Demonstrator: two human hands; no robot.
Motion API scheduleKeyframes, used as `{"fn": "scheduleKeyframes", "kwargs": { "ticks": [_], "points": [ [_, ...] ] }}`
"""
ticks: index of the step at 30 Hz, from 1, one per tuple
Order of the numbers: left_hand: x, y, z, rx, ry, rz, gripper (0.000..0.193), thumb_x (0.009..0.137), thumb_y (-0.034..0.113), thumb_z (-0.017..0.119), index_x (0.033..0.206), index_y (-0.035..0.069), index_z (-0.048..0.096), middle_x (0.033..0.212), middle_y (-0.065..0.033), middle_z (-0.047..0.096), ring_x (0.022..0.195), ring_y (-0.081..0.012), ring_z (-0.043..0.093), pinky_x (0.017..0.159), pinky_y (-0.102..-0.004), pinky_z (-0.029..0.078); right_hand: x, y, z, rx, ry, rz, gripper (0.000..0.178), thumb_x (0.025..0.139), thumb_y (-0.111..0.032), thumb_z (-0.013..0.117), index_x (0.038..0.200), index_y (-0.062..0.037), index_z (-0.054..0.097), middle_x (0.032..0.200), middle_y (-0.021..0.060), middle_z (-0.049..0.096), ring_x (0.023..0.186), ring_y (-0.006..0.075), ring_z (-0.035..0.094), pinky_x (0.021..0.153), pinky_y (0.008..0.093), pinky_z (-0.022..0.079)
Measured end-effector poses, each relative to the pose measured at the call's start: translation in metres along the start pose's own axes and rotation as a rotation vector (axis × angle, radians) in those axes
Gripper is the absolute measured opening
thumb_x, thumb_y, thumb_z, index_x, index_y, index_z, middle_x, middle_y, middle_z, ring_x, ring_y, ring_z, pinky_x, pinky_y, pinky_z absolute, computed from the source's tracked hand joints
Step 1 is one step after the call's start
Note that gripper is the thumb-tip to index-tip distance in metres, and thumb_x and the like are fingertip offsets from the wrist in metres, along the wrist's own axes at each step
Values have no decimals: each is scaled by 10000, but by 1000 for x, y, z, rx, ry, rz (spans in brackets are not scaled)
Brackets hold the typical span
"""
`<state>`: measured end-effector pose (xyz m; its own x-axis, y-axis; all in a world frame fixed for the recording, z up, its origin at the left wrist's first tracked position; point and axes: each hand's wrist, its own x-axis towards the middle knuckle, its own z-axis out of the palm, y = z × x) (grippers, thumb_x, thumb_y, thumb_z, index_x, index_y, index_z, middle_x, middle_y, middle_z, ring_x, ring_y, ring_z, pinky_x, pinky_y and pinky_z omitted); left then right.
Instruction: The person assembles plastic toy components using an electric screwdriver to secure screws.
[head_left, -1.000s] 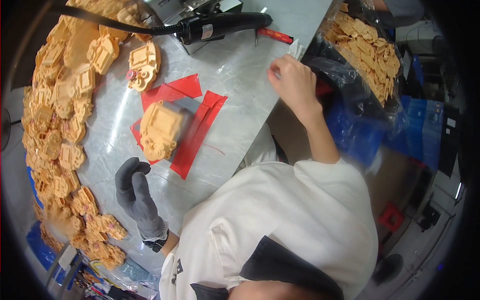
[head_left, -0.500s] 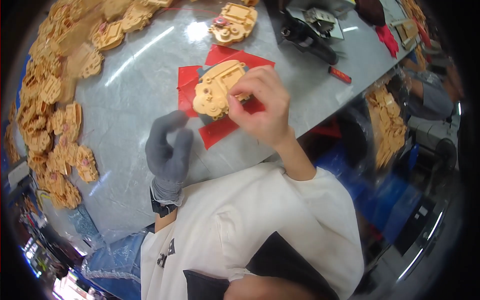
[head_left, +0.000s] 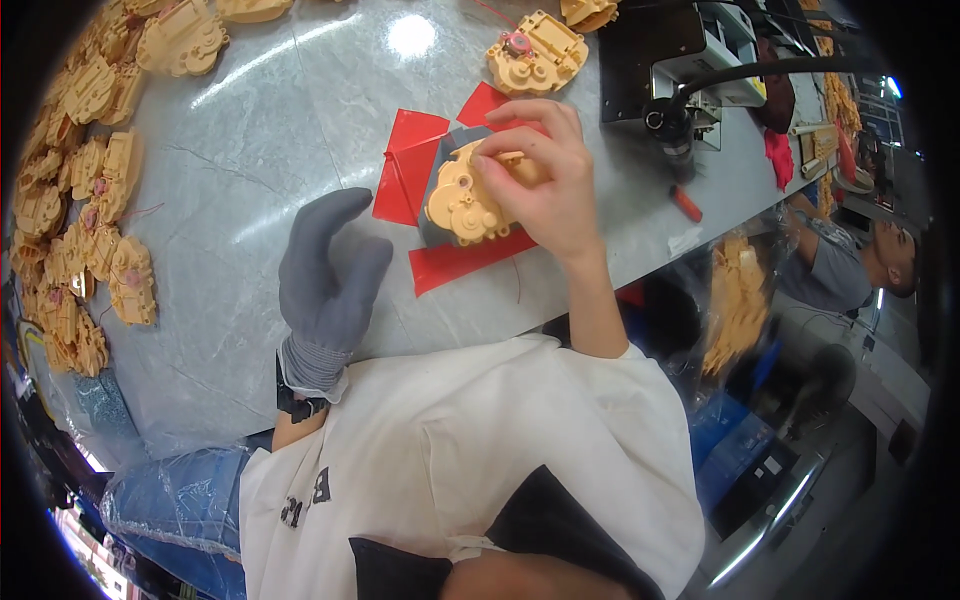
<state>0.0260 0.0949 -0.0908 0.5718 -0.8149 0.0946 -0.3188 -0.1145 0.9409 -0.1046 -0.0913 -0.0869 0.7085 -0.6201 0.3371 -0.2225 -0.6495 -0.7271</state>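
Observation:
A yellow plastic gear housing (head_left: pixel 464 205) sits on a dark grey block (head_left: pixel 437 228), with pieces of red tape (head_left: pixel 408 170) stuck on the table around it. Over the housing's right part is my bare right hand (head_left: pixel 545 175), its thumb and forefinger pinched together; anything between them is too small or hidden to make out. My left hand (head_left: pixel 330 275), in a grey glove, hovers left of the housing with thumb and fingers apart, holding nothing. Just beyond the tape lies another yellow housing (head_left: pixel 538 58) with a reddish round part.
Many similar yellow housings (head_left: pixel 90 90) are heaped along the table's left side. At the far right stand a dark machine (head_left: pixel 668 130) and a small red cylinder (head_left: pixel 686 203). Below the table's right edge is a bag of yellow parts (head_left: pixel 735 300). A person (head_left: pixel 840 265) is farther right.
The view has turned, shifting the table's contents. My left hand has drawn a little away from the housing and spread wider. My right hand stays over the housing, still pinched.

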Motion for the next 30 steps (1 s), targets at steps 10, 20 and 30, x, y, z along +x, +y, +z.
{"fn": "scheduleKeyframes", "kwargs": {
  "ticks": [10,20,30],
  "points": [
    [13,-2,11,-23,-32,49,401,758,54,637,1140,11,522,1066,-142,571,986,-254,562,864,-329,430,3,-1,-2,-71,-66,-56,123,647,-58,708,765,-84,683,986,49,599,984,227,500,854,332,403],
    [55,7,38,170,-96,183,303,769,157,651,1061,89,613,978,-117,590,875,-259,568,774,-336,461,-6,-6,-12,-66,-59,-42,186,647,-58,712,825,-110,694,993,42,596,1014,241,492,862,349,392],
    [64,14,43,187,-128,147,219,767,162,651,981,119,674,844,-70,611,785,-220,558,717,-326,453,-23,47,-141,-489,350,191,356,715,-8,640,1067,-23,586,1014,96,590,943,240,557,798,311,444]
  ]
}}
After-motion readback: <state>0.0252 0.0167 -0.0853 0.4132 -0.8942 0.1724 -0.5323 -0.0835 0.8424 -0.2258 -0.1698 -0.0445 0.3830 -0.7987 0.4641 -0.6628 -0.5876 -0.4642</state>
